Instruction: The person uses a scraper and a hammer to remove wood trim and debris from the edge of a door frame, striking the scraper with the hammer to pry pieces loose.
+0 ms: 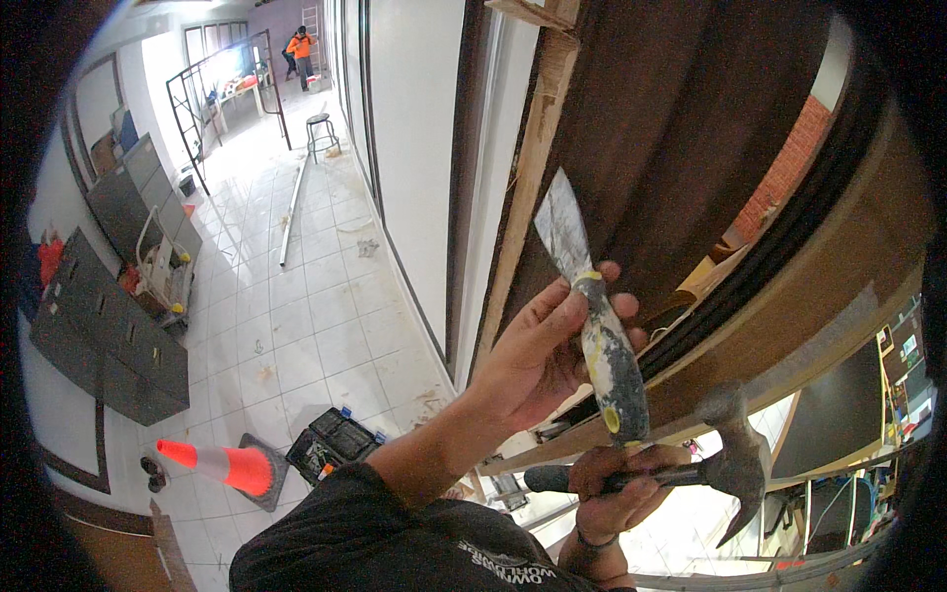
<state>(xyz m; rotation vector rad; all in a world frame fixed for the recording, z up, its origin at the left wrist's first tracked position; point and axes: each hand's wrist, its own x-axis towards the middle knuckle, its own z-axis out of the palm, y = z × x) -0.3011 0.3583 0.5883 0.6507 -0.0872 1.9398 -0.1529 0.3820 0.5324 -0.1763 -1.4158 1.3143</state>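
My left hand (547,345) is closed round the worn, paint-stained handle of a putty knife (614,365). Its scraped metal blade points up and away, close to a rough wooden edge strip (538,118) beside a dark brown panel (681,118). Just below, my right hand (619,488) grips a claw hammer (738,459) by its dark handle, near the head. The claw points downward at the right. The butt of the putty knife lies right by my right hand's fingers; whether they touch, I cannot tell.
An orange cone (232,468) and an open black toolbox (330,439) stand on the tiled floor (296,340). Grey cabinets (113,331) line the left. Farther off are a stool (321,133), a metal frame (178,118) and a person in orange (302,49). Shelves (838,513) lie at right.
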